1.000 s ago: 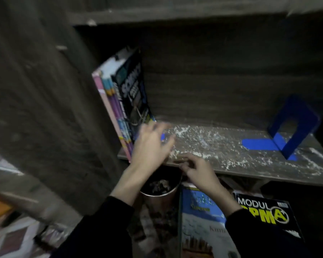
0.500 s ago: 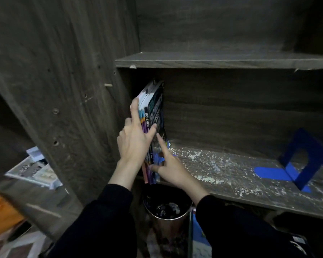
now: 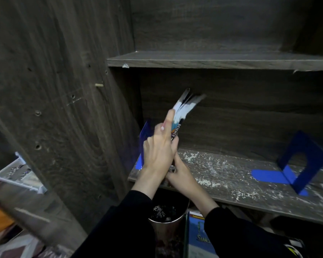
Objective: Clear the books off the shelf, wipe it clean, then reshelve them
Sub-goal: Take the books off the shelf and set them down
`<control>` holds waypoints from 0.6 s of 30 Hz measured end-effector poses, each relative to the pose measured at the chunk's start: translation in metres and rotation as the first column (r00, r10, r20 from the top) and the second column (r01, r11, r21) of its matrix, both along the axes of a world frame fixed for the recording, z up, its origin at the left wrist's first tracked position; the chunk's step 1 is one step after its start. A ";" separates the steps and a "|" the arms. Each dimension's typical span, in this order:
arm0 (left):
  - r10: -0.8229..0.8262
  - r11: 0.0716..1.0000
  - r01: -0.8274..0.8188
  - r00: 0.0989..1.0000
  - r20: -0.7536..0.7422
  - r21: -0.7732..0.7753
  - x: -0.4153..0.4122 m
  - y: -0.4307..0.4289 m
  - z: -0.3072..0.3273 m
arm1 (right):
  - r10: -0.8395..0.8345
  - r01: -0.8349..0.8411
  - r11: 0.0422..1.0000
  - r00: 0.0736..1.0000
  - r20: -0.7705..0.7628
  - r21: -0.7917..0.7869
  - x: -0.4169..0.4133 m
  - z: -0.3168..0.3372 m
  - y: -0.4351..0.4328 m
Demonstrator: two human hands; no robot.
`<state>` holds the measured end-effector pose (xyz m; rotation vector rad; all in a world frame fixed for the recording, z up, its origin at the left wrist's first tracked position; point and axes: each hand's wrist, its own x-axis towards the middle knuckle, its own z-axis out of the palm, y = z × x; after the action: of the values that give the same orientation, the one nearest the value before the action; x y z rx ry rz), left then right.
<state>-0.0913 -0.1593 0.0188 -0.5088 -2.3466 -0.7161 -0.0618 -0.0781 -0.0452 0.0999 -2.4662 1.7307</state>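
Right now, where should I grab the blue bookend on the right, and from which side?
Pinch the blue bookend by its upright plate near the top, coming in from the front, since the upper shelf closes off the way from above. The plate stands thin and free on both faces; its foot lies flat on the dusty shelf, offering no edge.

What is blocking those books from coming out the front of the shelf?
Nothing visible. The left hand and right hand grip the books at the open front edge of the shelf. The left bookend stands beside them, the right bookend far right. A metal bin sits below the edge.
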 end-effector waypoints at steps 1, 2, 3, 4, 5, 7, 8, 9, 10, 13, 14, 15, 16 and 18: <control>-0.029 0.999 0.029 1.000 -0.007 -0.031 0.002 0.001 -0.001 | -0.004 0.004 1.000 1.000 0.004 -0.006 0.002 -0.003 0.003; -0.047 0.997 0.046 0.999 -0.016 -0.059 0.003 0.003 -0.002 | -0.009 0.009 1.000 1.000 0.002 -0.012 0.003 -0.006 0.005; -0.062 0.995 0.060 0.998 -0.026 -0.075 0.004 0.004 -0.003 | -0.013 0.013 1.000 1.000 -0.001 -0.017 0.004 -0.008 0.006; -0.076 0.994 0.074 0.997 -0.032 -0.080 0.003 0.004 -0.004 | -0.018 0.018 1.000 1.000 -0.006 -0.020 0.005 -0.011 0.007; -0.092 0.993 0.089 0.995 -0.034 -0.081 0.003 0.005 -0.005 | -0.021 0.021 1.000 1.000 -0.012 -0.022 0.005 -0.012 0.007; -0.127 0.990 0.123 0.991 -0.052 -0.068 0.001 0.004 -0.006 | -0.019 0.018 0.999 1.000 -0.022 -0.028 0.004 -0.014 0.006; -0.145 0.988 0.141 0.987 -0.066 -0.061 -0.001 0.001 -0.006 | -0.013 0.012 0.999 1.000 -0.026 -0.032 0.003 -0.015 0.005; -0.162 0.986 0.158 0.983 -0.084 -0.056 -0.003 -0.002 -0.006 | -0.004 0.003 1.000 0.999 -0.032 -0.026 0.001 -0.015 0.004; -0.179 0.983 0.174 0.979 -0.101 -0.058 -0.006 -0.005 -0.006 | 0.004 -0.004 1.000 0.999 -0.043 -0.007 0.000 -0.014 0.004; -0.217 0.975 0.206 0.965 -0.148 -0.084 -0.011 -0.010 -0.004 | 0.012 -0.011 1.000 0.997 -0.071 0.012 -0.005 -0.013 0.006; -0.222 0.974 0.211 0.962 -0.158 -0.084 -0.011 -0.010 -0.003 | 0.013 -0.013 1.000 0.997 -0.076 0.002 -0.006 -0.013 0.007; -0.226 0.973 0.215 0.960 -0.169 -0.081 -0.012 -0.010 -0.002 | 0.016 -0.016 1.000 0.996 -0.083 -0.001 -0.007 -0.012 0.007; -0.233 0.972 0.222 0.956 -0.181 -0.075 -0.012 -0.011 -0.001 | 0.020 -0.020 1.000 0.996 -0.091 0.004 -0.009 -0.011 0.006; -0.259 0.966 0.255 0.947 -0.191 -0.045 -0.016 -0.013 0.001 | 0.022 -0.021 1.000 0.994 -0.107 0.011 -0.012 -0.011 0.003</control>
<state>-0.1068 -0.1724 0.0197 -0.8660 -2.1278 -0.7243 -0.0736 -0.0756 -0.0559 0.2146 -2.4059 1.6750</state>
